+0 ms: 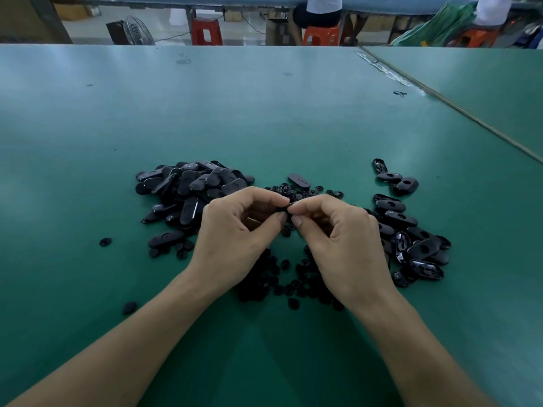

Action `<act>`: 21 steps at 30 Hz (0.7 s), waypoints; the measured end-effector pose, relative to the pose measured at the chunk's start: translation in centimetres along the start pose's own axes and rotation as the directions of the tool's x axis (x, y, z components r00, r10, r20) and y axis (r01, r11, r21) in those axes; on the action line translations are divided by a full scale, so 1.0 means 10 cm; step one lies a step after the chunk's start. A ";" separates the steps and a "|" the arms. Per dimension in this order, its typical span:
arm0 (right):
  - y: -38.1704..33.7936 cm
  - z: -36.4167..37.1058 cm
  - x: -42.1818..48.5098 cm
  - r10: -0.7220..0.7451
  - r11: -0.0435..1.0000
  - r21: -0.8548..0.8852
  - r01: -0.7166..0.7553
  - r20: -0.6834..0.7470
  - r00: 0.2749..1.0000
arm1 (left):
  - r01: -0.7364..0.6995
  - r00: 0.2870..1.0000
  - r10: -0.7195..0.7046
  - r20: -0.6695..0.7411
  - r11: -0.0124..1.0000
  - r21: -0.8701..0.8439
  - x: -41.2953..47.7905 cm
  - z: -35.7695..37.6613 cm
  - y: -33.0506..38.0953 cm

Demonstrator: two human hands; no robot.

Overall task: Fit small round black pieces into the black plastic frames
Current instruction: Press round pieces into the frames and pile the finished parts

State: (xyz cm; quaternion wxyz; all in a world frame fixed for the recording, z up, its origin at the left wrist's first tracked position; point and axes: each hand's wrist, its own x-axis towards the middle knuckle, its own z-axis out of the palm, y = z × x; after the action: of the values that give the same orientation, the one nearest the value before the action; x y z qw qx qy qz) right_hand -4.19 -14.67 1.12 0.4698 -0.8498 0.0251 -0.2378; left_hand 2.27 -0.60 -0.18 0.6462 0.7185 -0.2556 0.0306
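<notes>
Left hand (238, 230) and right hand (340, 233) pinch one black part (284, 209) together.
Round pieces (282, 277) lie beneath, between left frame pile (188, 189) and right frame pile (411, 233); the counter (264, 113) lies open far out to its seam (440, 96).

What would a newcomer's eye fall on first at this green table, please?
The left hand and right hand meet at the centre, pinching a small black part between their fingertips. A left pile of oval frames and a right pile of oval frames flank them, and small round pieces lie scattered beneath the wrists on the green table.
</notes>
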 end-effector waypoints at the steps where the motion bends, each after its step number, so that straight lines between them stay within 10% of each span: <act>1: 0.00 0.00 0.00 0.000 1.000 0.003 0.000 -0.006 1.000 | 0.003 1.000 -0.003 0.000 1.000 -0.005 0.00 0.00 0.00; 21: 0.00 0.00 0.01 0.014 1.000 0.003 -0.014 -0.038 0.999 | -0.001 1.000 0.002 -0.027 1.000 0.013 -0.01 0.01 -0.01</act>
State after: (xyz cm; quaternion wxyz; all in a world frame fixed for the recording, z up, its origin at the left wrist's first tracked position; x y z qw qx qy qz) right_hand -4.15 -14.70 1.20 0.4720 -0.8442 0.0396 -0.2508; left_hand 2.16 -0.66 -0.38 0.6448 0.7220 -0.2472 0.0424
